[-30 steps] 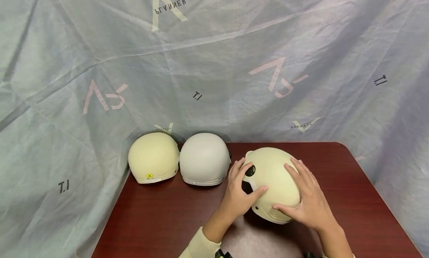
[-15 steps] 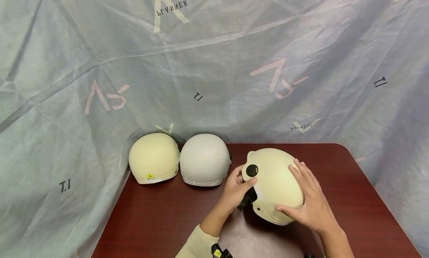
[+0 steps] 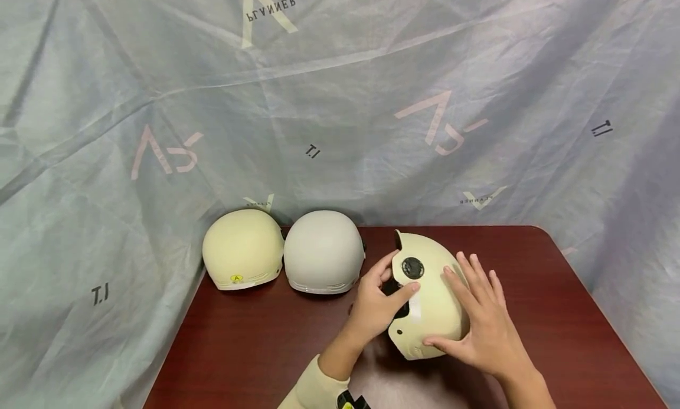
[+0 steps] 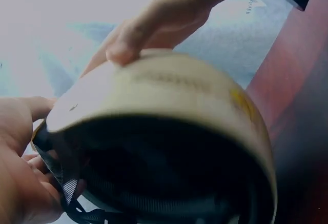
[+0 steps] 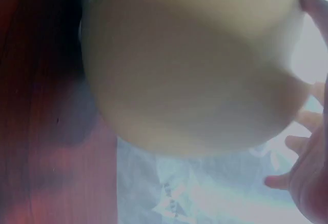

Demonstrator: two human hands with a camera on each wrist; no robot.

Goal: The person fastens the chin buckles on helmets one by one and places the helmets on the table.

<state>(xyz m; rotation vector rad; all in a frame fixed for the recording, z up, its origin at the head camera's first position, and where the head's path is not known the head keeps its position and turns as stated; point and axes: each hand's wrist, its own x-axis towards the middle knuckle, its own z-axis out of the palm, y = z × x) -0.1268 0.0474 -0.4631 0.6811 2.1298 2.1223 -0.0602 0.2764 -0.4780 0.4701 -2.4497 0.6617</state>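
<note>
The cream helmet (image 3: 437, 306) was gripped at its left-facing opening by the left hand (image 3: 373, 306). The splayed right hand (image 3: 482, 326) was laid opposite.

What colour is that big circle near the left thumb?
The circle is black, clearest in the head view.

So it's a cream open-face helmet (image 3: 438, 306), smooth shell, right of centre in the scene. It's tipped over: crown to the right, underside facing left. There's a round black side disc (image 3: 412, 268), a dark rivet (image 3: 399, 332) near the rim, and a yellow sticker (image 4: 243, 103). Inside's pretty much black, with a woven strap (image 4: 67, 187) hanging loose-looking at the edge.
</note>
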